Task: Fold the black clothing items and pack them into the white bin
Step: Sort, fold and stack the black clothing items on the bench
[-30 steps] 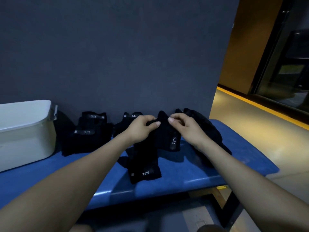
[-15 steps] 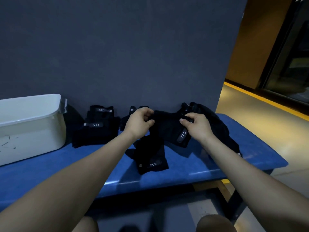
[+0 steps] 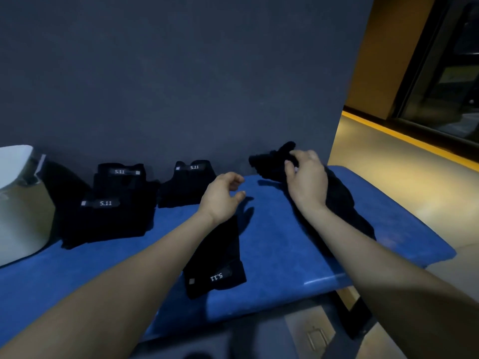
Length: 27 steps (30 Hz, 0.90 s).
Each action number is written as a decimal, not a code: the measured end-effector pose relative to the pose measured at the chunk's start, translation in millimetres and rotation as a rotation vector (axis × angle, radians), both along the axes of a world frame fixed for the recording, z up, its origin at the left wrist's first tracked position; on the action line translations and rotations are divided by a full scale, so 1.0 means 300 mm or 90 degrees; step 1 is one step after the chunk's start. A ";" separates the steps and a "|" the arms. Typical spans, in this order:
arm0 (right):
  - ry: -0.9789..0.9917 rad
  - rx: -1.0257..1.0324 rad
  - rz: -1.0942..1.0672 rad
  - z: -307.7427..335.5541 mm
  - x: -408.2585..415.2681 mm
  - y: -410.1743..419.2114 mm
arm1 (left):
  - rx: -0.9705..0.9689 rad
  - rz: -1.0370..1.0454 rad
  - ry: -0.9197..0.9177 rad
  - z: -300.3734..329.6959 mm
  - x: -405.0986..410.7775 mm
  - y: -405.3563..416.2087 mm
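Head view: my right hand (image 3: 307,181) grasped a crumpled soft black garment (image 3: 272,161) at the blue padded bench's (image 3: 285,250) far edge; my left hand (image 3: 223,196) hovered, loosely released, above a long flat black folded item (image 3: 216,260) lying lengthwise toward me

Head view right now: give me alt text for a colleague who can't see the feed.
The right hand pinches a crumpled black garment at the back of a blue bench, while the left hand hovers open, holding nothing. Folded black items labelled 5.11 sit along the dark wall; another lies near the front edge. The white bin stands at far left.
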State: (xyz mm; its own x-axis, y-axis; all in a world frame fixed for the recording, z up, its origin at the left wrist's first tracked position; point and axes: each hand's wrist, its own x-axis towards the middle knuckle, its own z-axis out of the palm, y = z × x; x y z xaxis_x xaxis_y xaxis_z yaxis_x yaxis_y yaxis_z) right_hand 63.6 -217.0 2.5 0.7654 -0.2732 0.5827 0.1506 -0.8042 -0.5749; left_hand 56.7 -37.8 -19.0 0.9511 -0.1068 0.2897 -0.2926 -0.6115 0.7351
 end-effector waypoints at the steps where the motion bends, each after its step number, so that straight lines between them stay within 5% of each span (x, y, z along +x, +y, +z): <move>1: 0.017 -0.058 0.026 -0.028 0.011 0.004 | 0.008 -0.004 0.005 -0.013 0.009 -0.012; 5: 0.195 -0.215 0.158 -0.134 0.000 0.029 | 0.035 -0.014 0.041 -0.059 0.034 -0.042; 10: 0.288 -0.193 0.275 -0.141 -0.056 -0.004 | 0.053 -0.022 0.049 -0.065 0.018 -0.063; 15: 0.205 -0.103 0.147 -0.078 -0.141 -0.143 | 0.049 -0.054 0.036 -0.031 -0.035 -0.143; 27: 0.294 0.000 -0.054 -0.147 -0.323 -0.410 | 0.102 -0.186 0.068 -0.073 -0.197 -0.412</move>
